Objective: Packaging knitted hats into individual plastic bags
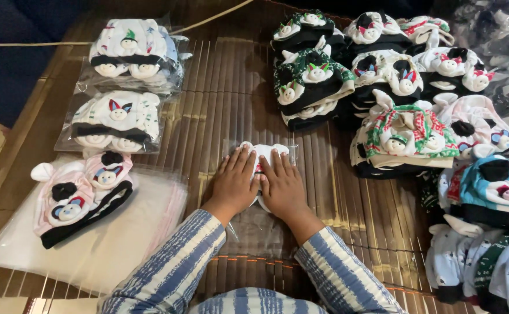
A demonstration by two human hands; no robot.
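White baby cap in a clear bag (264,152) lies on the bamboo mat (225,87), pressed flat under left hand (234,185) and right hand (283,189), both open-palmed, gripping nothing

Bamboo mat (231,87) w/ bagged baby caps (125,49)

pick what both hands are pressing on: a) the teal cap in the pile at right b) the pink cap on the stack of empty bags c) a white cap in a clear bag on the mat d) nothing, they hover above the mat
c: the left hand and right hand lie flat, side by side, on the bagged white cap in the middle of the slatted mat.
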